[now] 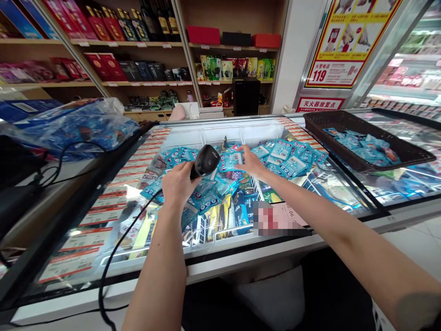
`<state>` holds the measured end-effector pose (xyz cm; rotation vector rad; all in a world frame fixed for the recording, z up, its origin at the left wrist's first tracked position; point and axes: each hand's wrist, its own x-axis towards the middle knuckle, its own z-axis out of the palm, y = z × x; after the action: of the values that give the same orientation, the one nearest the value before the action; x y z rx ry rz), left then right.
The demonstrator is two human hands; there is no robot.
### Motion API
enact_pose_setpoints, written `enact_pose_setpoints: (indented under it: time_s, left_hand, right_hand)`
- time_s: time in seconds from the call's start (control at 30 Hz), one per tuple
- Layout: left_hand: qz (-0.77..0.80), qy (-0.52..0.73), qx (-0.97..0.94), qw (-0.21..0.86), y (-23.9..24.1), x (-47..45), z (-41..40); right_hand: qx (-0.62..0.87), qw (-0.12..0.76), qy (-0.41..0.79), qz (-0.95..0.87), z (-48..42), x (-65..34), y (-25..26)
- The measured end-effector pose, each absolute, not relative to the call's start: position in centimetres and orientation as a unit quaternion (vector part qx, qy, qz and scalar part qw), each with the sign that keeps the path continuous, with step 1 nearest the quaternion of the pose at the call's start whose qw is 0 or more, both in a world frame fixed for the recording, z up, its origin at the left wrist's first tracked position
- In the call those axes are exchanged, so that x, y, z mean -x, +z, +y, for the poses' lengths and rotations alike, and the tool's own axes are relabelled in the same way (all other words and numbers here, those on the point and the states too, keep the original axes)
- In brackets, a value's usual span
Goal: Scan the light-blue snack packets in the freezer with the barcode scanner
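Flanking packets [292,166]: basket [409,151], plastic bag [74,126]

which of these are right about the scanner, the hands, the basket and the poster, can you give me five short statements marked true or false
1. The left hand holds a black barcode scanner. True.
2. The right hand is on the scanner's cord. False: it is at the edge of a blue packet, and the black cord runs down from the left hand.
3. The brown basket has blue packets in it. True.
4. The brown basket is at the left side of the view. False: it is at the right.
5. A red and yellow poster hangs at the upper right of the view. True.
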<state>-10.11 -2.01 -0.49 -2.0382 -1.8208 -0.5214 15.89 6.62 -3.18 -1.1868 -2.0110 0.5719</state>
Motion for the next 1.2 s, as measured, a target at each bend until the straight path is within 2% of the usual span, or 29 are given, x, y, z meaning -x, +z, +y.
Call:
enact_pose_setpoints:
  time_s: [0.27, 1.2]
  left_hand:
    - [-0.562, -0.170, 0.794, 0.155, -0.8, 9.0, -2.0]
    - [-0.498, -0.172, 0.830, 0.181, -1.3, 7.9, -1.8]
  right_hand:
    - [0.455, 0.390, 0.237, -0.765, 7.3, -16.9, -4.0]
    - [0.426, 0.385, 0.241, -0.783, 8.0, -17.3, -4.8]
